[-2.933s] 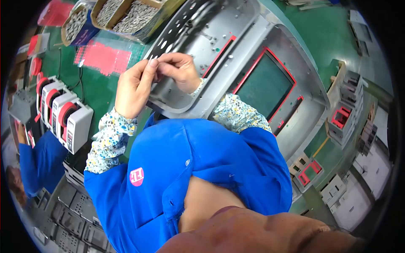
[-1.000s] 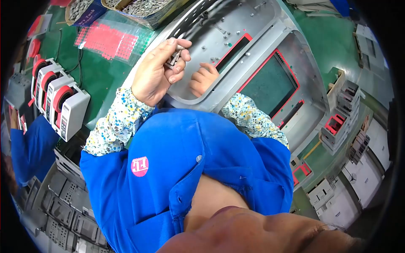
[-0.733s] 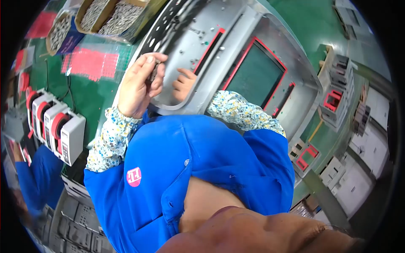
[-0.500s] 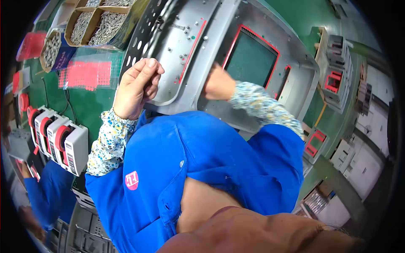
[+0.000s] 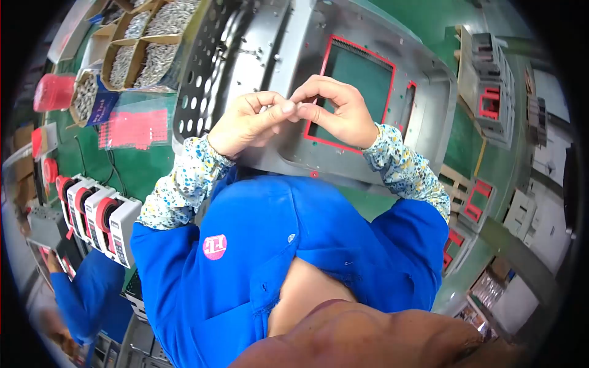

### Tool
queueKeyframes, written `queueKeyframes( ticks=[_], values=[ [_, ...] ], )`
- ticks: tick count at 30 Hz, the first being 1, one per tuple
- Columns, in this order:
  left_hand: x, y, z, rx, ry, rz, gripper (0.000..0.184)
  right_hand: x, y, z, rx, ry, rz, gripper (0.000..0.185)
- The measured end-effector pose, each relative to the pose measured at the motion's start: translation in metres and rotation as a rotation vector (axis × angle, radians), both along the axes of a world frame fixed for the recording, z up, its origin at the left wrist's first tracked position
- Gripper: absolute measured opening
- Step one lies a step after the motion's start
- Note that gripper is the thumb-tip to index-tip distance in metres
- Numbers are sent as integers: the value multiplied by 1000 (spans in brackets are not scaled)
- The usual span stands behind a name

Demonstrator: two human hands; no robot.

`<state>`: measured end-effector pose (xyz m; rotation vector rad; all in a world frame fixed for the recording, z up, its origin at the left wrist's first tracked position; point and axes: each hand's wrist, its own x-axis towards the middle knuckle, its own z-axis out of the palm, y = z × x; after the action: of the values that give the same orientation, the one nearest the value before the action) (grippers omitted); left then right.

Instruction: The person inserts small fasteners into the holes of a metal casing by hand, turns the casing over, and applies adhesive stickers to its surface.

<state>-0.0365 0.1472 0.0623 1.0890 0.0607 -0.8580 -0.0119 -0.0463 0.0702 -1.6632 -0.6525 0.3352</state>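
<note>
My left hand (image 5: 251, 121) is closed, thumb against fingertips, above the near part of a grey metal housing (image 5: 282, 150). My right hand (image 5: 340, 111) meets it there, its thumb and forefinger pinched at the left fingertips. Whatever lies between the fingertips is too small to make out. Behind my right hand is a rectangular opening with a red edge (image 5: 359, 46), and to its right a narrow slot, also edged in red. Small metal parts lie in the left section of the housing, beside a perforated dark side wall (image 5: 195, 92).
Divided cardboard boxes of small metal parts (image 5: 156, 64) stand at the upper left, with a sheet of red dots (image 5: 134, 127) below them. White tape dispensers (image 5: 101, 214) stand lower left, near a co-worker in blue (image 5: 92, 294). Grey housings (image 5: 491, 92) are stacked at the right.
My right hand has come out of the housing's left section, moved right, and now meets my left hand at the fingertips. My left hand was holding small metal parts earlier. The view has shifted.
</note>
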Motion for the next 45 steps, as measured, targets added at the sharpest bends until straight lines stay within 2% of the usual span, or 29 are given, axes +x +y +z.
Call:
queueKeyframes(
  ticks=[2,4,5,6,8,10,12,13,14,15,16,17,18,20,24,25,26,28,30,33,35,37,39,40,45],
  values=[
    [-3,7,-5,-57,-15,225,23,10,8,-2,-21,-86,-84,13],
    [-5,15,3,17,-75,382,27,30,22,-3,-60,-273,-128,11],
    [-6,20,-7,-80,-60,473,29,45,32,-3,-39,-324,-130,11],
    [-7,26,-9,-167,-31,498,27,63,45,-1,-14,-373,-138,11],
    [-8,30,-10,-131,-11,558,27,116,77,3,-141,-593,-188,17],
    [-11,35,-11,-169,-59,584,23,159,109,14,51,-367,-215,32],
    [-12,46,-10,-144,-84,581,24,183,121,19,-204,-319,-306,59],
    [-12,53,-4,-125,-76,554,25,174,123,25,-193,-349,-315,52],
    [-10,59,-3,-133,-74,553,25,161,122,24,-112,-360,-235,34],
    [-7,63,-5,-80,-100,556,26,143,114,20,-293,-630,-211,19],
    [-5,65,-5,-26,-122,549,27,116,109,24,-188,-468,-57,19],
    [-2,65,-1,9,-134,534,28,94,103,26,-134,-470,82,19],
    [2,63,-4,3,-151,545,31,79,97,28,-213,-537,165,18],
    [10,52,1,73,-313,512,30,50,91,27,-187,-368,115,17],
    [14,27,9,1,-278,432,29,31,65,22,-56,-351,-72,14],
    [14,23,6,-72,-258,349,29,27,55,23,-119,-350,-123,13],
    [15,17,2,-174,-154,367,24,24,45,23,-178,-346,-172,13],
    [18,16,-12,-249,56,517,22,22,16,3,-242,-380,-251,12],
    [15,15,-11,-197,133,690,20,13,-12,-28,-376,-224,-143,12],
    [7,14,-18,-257,61,657,23,-8,-30,-79,-519,-348,79,14],
    [2,11,-20,-262,5,595,20,-15,-28,-96,-501,-331,114,12],
    [-2,7,-19,-206,-35,569,19,-21,-25,-109,-486,-356,139,10],
    [-9,-1,-9,-59,-62,687,25,-31,-21,-118,-538,-421,263,10],
    [-12,2,-8,-107,-53,664,31,-36,-17,-122,-532,-416,257,10],
    [-18,4,-7,-151,-105,599,33,-45,-7,-130,-530,-471,290,12]
  ],
)
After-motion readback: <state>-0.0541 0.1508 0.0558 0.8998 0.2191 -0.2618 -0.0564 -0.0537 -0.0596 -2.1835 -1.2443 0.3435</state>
